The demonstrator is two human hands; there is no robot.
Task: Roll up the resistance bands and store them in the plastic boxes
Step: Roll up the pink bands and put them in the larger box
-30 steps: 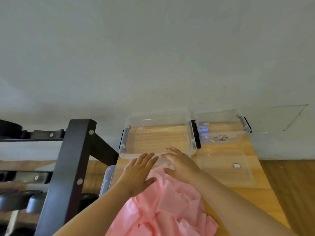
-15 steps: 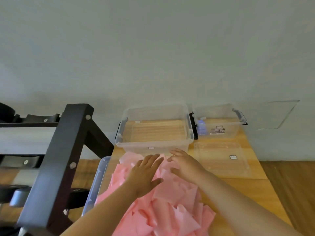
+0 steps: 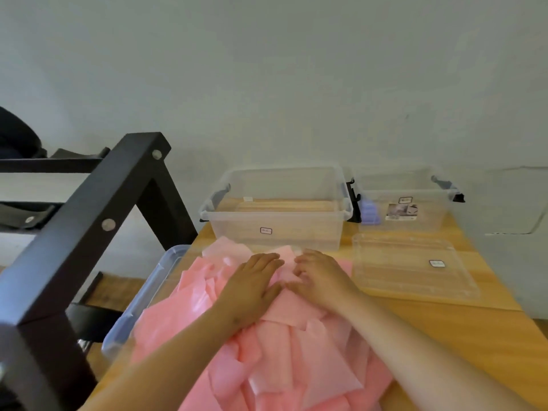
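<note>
A heap of pink resistance bands lies on the wooden table in front of me. My left hand rests flat on the far part of the heap, fingers together and stretched forward. My right hand lies beside it, fingers curled down onto a pink band at the heap's far edge. Just beyond the hands stands a large clear plastic box, open and with nothing in it. A smaller clear box stands to its right with a label card and a purple item inside.
A clear lid lies flat on the table right of my hands. Another clear lid or box edge sticks out at the table's left side. A black metal rack rises close on the left. A grey wall stands behind.
My view has tilted down and the pink heap shows more fully. Both hands have slid back from the large box onto the heap's far edge, and the right fingers have curled.
</note>
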